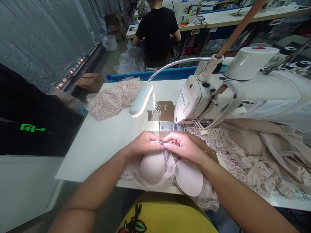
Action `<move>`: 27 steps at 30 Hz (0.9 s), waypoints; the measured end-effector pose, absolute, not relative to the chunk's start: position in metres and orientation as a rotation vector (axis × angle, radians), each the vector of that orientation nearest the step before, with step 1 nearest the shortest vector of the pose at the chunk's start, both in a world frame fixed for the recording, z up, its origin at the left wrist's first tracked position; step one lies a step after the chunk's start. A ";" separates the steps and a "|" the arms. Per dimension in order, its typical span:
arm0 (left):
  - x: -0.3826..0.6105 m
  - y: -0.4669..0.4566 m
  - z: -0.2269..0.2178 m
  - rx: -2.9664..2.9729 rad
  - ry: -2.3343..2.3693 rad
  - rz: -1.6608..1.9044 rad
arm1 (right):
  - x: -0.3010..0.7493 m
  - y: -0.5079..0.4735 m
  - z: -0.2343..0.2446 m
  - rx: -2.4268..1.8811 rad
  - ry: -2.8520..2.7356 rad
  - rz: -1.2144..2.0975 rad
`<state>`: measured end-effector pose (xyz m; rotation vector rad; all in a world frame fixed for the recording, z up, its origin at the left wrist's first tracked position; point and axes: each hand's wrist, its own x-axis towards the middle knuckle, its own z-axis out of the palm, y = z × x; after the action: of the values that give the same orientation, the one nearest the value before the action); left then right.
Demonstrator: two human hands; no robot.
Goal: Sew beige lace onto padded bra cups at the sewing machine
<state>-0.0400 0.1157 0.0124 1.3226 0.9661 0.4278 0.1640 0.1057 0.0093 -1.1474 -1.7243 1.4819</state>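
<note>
A pale pink lace bra (152, 168) with smooth moulded cups lies at the table's front edge, its lower lace hanging toward my lap. My left hand (145, 142) is closed, pinching the upper edge of the bra between thumb and fingers. Close against it, my right hand (182, 146) is closed with thumb and forefinger together on a slim metal tool (160, 141) that looks like thread snips. Its tip reaches the fabric at my left fingertips; most of it is hidden by the fingers. Both hands are just in front of the sewing machine's needle plate (167, 126).
A white sewing machine (191, 97) stands at the right, with a lamp (141, 99) on a bent neck over the table. Lace pieces (114, 97) lie at the back left. More lace and fabric (255, 152) is heaped at the right. A person (157, 32) sits ahead.
</note>
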 end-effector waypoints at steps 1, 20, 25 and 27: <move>-0.039 0.115 0.012 1.340 0.960 0.421 | 0.162 0.106 0.010 -1.155 -1.732 1.464; -0.075 0.133 -0.002 0.881 0.665 0.442 | 0.248 0.076 0.032 -1.951 -2.290 1.021; -0.082 0.130 0.014 1.097 0.679 0.403 | 0.246 0.067 0.021 -1.889 -2.253 0.915; -0.080 0.121 0.024 1.324 0.775 0.346 | 0.242 0.066 0.025 -1.824 -2.198 0.849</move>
<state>-0.0802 0.1214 0.0240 1.3244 0.7751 0.3457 0.2425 0.0664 0.0251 -1.8237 -2.1985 0.8490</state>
